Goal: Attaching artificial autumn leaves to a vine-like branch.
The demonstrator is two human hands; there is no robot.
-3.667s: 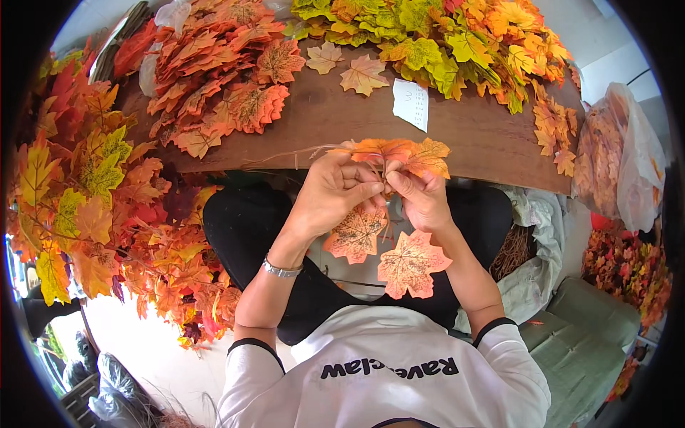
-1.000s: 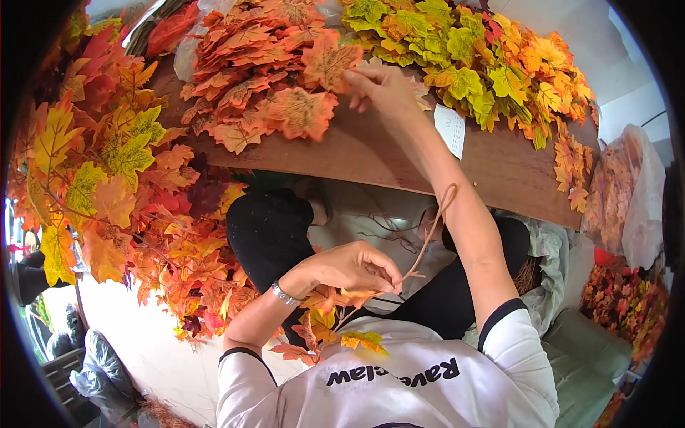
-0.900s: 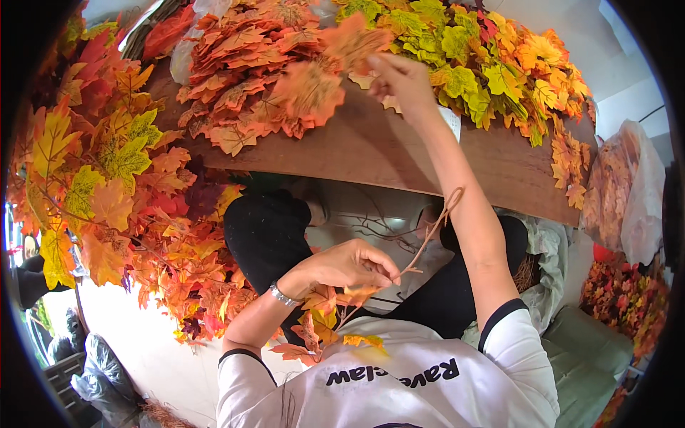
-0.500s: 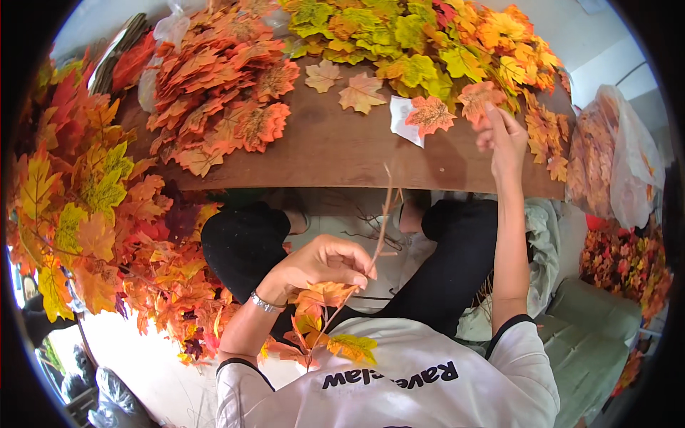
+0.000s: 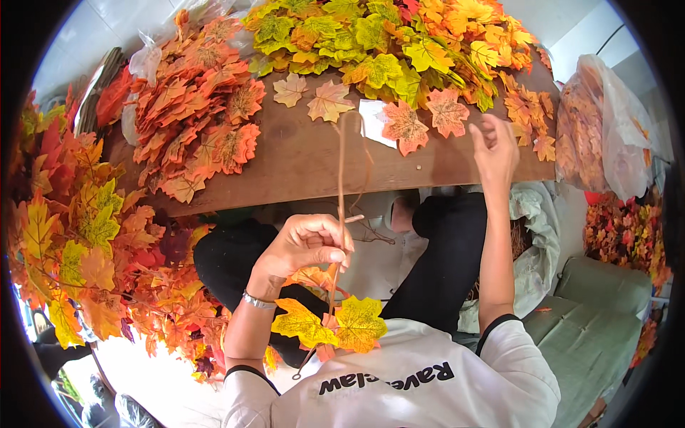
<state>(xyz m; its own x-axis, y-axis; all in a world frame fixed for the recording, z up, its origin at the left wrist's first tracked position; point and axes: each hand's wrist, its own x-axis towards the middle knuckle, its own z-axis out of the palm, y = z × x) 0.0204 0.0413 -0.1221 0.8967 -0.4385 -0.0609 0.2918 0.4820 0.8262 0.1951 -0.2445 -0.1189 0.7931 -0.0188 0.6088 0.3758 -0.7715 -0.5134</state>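
Two speckled orange artificial maple leaves (image 5: pixel 405 128), one of them pinched by the right hand (image 5: pixel 496 150) a moment ago, now rest released on the table (image 5: pixel 285 157). Nearest to the body, yellow maple leaves (image 5: pixel 359 324) hang on a brown stem (image 5: pixel 341 178), which the left hand (image 5: pixel 312 246) grips between thumb and fingers. Its long axis runs away from the body, across the table's front edge. From this grip the orange leaves lie forward and rightward; the right hand, loosely curled and holding nothing, is nearer, just beside them. One leaf partly covers a white paper (image 5: pixel 376 125). Yellow-green leaves (image 5: pixel 371 36) are heaped along the far edge.
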